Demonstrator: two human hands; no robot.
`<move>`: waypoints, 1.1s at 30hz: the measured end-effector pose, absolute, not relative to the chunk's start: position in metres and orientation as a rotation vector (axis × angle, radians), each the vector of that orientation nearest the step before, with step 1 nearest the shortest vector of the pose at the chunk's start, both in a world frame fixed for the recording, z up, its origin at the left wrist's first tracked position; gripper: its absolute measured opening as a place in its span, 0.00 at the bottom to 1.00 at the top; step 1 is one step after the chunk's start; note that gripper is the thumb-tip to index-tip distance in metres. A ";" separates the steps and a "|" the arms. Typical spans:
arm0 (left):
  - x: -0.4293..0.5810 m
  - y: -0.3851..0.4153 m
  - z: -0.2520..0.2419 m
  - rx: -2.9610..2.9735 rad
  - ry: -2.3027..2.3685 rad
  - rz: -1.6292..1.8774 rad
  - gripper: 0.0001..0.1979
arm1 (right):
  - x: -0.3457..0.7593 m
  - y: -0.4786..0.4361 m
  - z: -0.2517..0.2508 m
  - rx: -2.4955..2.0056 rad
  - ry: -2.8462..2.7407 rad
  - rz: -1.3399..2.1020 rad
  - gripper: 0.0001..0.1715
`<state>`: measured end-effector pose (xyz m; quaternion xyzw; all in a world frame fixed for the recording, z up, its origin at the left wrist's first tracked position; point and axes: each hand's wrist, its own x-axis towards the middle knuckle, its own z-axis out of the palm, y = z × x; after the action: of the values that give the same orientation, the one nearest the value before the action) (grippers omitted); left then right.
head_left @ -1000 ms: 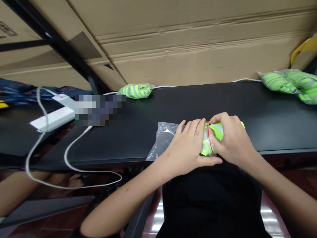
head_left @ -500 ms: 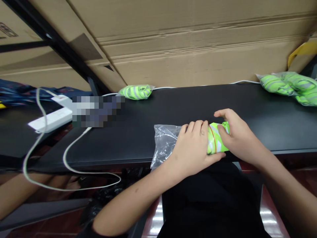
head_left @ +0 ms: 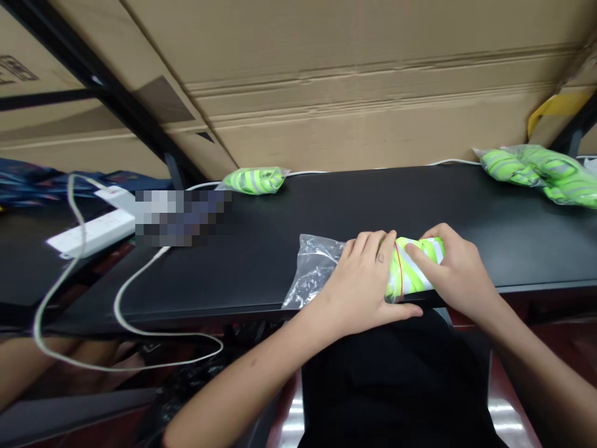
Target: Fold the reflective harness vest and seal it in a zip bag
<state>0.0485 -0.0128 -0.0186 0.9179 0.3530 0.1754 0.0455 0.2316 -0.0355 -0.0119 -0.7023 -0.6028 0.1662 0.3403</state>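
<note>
A rolled fluorescent yellow-green reflective vest point(head_left: 413, 267) with silver strips and a thin red-orange band around it lies at the front edge of the black table. My right hand point(head_left: 454, 267) is closed around its right end, thumb on top. My left hand point(head_left: 364, 283) lies over the left part of the roll and a clear plastic bag point(head_left: 317, 267), its fingers curved over the top and its thumb sticking out along the front. The bag spreads flat to the left of that hand. How far the vest sits inside the bag is hidden under my left hand.
Several bagged green bundles point(head_left: 543, 171) lie at the back right, and another bagged bundle point(head_left: 256, 180) at the back left. A white power strip point(head_left: 93, 233) and a looping white cable point(head_left: 119, 305) are on the left. Cardboard point(head_left: 364, 137) stands behind the black table point(head_left: 261, 249).
My right hand has closed from a spread pose onto the vest's right end. My left thumb has moved off the vest's front side. The view has shifted slightly.
</note>
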 end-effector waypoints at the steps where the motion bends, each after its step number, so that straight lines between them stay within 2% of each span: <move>1: 0.047 -0.013 -0.020 2.816 1.051 0.551 0.56 | 0.230 -0.039 -0.010 -1.824 -1.538 0.425 0.20; 6: 0.044 -0.022 -0.029 2.897 1.088 0.810 0.59 | 0.229 -0.044 -0.005 -1.709 -1.504 0.432 0.17; 9: 0.043 -0.030 -0.036 2.932 1.146 0.930 0.49 | 0.231 -0.034 -0.008 -1.632 -1.399 0.622 0.19; 12: 0.040 -0.036 -0.040 2.950 1.072 0.930 0.39 | 0.231 -0.023 -0.010 -1.593 -1.191 0.909 0.21; 14: 0.037 -0.036 -0.041 2.957 1.029 0.917 0.38 | 0.228 -0.018 -0.007 -1.564 -1.089 1.022 0.22; 19: 0.029 -0.028 -0.031 2.936 0.889 0.869 0.45 | 0.223 -0.006 0.012 -1.501 -1.075 1.162 0.23; 25: 0.026 -0.013 -0.005 2.844 0.889 0.913 0.34 | 0.224 0.013 0.035 -1.340 -0.981 1.475 0.17; 29: 0.031 -0.004 0.006 2.827 1.025 1.065 0.31 | 0.223 0.021 0.050 -1.281 -1.005 1.504 0.07; 31: 0.038 0.002 0.011 2.821 1.097 1.082 0.28 | 0.222 0.023 0.053 -1.274 -1.033 1.433 0.09; 33: 0.046 0.010 0.015 2.822 1.137 1.054 0.25 | 0.220 0.025 0.051 -1.307 -1.075 1.317 0.16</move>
<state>0.0461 0.0097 0.0145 0.8757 0.3530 0.3271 -0.0392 0.2203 0.0255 0.0511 -0.5353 -0.4401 0.5393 0.4784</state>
